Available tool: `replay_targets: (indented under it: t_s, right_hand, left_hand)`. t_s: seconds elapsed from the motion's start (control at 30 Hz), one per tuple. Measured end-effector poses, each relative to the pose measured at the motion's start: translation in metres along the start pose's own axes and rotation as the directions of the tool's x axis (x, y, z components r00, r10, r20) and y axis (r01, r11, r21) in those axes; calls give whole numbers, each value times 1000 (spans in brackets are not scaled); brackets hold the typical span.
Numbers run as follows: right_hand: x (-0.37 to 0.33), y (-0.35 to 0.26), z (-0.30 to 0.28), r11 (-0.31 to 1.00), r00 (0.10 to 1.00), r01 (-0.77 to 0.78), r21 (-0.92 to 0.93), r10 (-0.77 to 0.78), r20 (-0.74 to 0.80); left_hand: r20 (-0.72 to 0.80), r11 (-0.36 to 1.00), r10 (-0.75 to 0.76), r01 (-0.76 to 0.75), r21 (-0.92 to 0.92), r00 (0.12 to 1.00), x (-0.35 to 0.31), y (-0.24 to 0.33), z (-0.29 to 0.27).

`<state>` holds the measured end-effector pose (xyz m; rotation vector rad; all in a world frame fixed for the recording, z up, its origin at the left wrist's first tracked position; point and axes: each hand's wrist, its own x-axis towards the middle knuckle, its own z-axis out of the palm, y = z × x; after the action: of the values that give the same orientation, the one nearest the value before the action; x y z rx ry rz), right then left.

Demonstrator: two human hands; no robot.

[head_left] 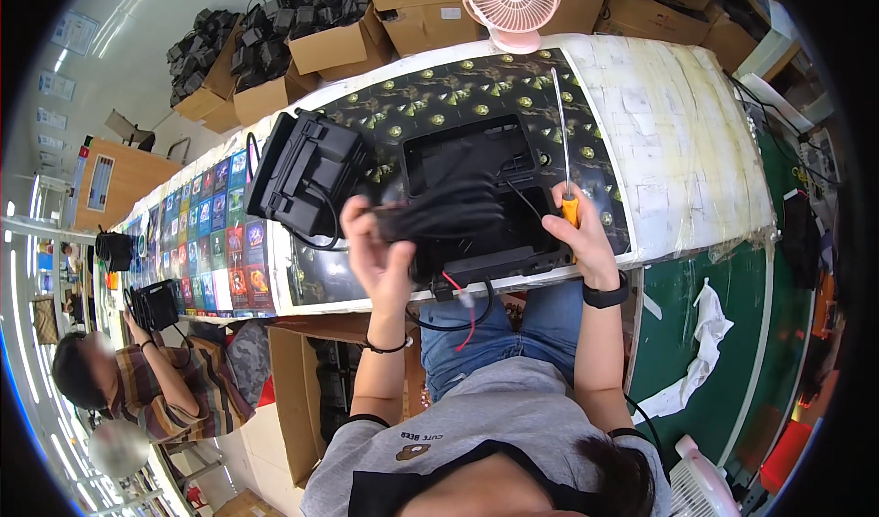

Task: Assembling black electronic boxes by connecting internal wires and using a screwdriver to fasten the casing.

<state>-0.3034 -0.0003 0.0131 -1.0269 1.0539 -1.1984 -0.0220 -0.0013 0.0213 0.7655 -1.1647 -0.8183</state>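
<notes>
My left hand (380,256) is closed on a coiled bundle of black cable (449,207), smeared by motion, above an open black plastic case (467,151). The case lies with its lid spread away from me. From its near edge come a black cord and a thin red wire (472,326) with a pale connector. My right hand (583,233) grips a screwdriver (569,207) by its orange handle, the long shaft pointing away from me. This hand is at the right side of the case. Left of the case stands a closed black case (311,174) with its own cord.
A pink fan (513,9) stands at the table's far edge. Beyond it are cardboard boxes (339,50), some full of black cases. To the left, a co-worker (165,370) in a striped shirt holds a black case (154,304). A white fan (700,480) is at lower right.
</notes>
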Motion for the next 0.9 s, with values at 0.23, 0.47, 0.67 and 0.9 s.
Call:
replay_targets:
  t_s: [0.23,0.47,0.67,0.9]
  right_hand:
    - [-11,-2,11,998,996,48,28,-45,-77]
    - [-15,-1,12,975,978,174,-141,-188,-89]
    - [-17,0,12,971,975,176,-160,-194,-105]
    - [-22,-1,7,985,983,161,-56,-166,-85]
  left_hand:
    - [-168,639,596,-338,690,785,17,-1,-38]
    - [236,535,353,-403,743,905,12,-21,-42]
    - [-176,804,121,8,595,977,38,-38,-51]
    - [-287,631,322,22,776,902,56,-28,-88]
